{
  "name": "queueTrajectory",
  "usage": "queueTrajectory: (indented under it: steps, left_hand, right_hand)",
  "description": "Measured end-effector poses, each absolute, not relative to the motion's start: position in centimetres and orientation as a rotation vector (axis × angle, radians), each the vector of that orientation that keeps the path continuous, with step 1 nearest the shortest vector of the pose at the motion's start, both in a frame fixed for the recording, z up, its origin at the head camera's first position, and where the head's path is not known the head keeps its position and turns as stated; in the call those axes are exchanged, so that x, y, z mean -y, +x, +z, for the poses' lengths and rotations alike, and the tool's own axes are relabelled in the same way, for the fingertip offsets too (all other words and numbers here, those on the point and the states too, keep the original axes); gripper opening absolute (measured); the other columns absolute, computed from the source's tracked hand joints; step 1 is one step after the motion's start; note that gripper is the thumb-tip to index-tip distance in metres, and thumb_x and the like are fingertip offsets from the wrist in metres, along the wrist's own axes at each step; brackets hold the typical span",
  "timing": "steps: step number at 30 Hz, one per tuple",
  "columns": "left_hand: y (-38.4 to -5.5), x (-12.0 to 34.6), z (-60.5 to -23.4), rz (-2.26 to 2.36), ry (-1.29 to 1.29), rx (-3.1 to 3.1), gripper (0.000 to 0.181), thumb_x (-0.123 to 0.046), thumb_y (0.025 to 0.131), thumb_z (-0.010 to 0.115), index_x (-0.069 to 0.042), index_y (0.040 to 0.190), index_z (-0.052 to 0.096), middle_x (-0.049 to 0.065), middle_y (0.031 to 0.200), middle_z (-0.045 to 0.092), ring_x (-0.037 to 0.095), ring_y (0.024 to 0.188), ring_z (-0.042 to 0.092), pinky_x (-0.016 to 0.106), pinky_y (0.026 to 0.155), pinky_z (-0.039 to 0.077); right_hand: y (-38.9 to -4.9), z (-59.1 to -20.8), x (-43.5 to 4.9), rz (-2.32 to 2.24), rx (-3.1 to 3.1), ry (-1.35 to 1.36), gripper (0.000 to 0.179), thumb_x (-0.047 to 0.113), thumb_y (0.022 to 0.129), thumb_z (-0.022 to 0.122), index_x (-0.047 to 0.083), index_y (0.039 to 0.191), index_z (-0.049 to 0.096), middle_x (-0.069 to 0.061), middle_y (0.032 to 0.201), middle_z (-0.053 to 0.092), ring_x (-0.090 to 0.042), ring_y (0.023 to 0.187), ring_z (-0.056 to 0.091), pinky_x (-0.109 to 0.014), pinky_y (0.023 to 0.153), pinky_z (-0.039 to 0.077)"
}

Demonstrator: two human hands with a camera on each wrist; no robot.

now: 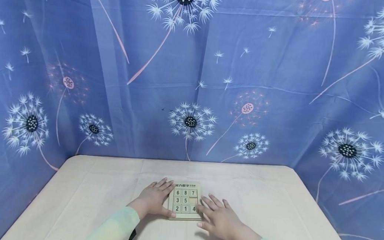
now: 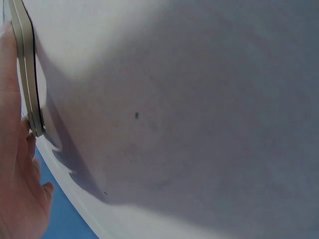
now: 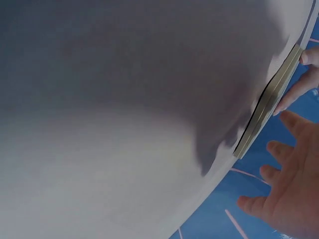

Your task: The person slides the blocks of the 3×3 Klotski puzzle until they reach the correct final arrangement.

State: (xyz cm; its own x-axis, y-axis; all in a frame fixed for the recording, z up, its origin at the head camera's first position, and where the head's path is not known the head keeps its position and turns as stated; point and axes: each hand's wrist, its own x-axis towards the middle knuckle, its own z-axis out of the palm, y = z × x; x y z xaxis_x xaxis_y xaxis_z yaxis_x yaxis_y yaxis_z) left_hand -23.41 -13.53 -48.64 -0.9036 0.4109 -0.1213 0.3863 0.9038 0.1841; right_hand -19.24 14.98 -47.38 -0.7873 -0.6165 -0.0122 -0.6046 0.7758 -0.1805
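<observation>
Plainly, blue dandelion-print cloth is biggest, running out of frame left, right and above. The pale table before it is cut off on the near side, as are the pale green sleeves. The left hand holds the left side of a number puzzle between thumb and fingers, partly covering its heading; the right hand is loosely spread at the puzzle's right side, contact hard to judge. Something dark, unidentifiable, peeks from below the left cuff. Only the head view shows the numbered tiles: 6 8 7, 3 5 and a gap, 2 1 4, the 4 partly hidden by a right finger. The wrist views instead show the puzzle's layered edge; the left one adds a tiny dark mark on the table.
</observation>
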Motion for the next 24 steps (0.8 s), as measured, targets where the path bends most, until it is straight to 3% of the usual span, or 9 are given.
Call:
queueTrajectory:
  steps: [24]
  left_hand:
    - [-23.3, 13.6, -48.5, 0.258, 0.623, -2.914, 0.11, -0.072, 0.074, 0.077, -0.011, 0.157, 0.041, 0.005, 0.168, 0.037, 0.03, 0.158, 0.029, 0.053, 0.129, 0.029]
  right_hand:
    - [-17.7, -47.8, -14.3, -0.244, -2.894, -0.943, 0.066, 0.065, 0.097, 0.051, 0.022, 0.147, 0.057, -0.008, 0.162, 0.046, -0.041, 0.151, 0.04, -0.074, 0.116, 0.035]
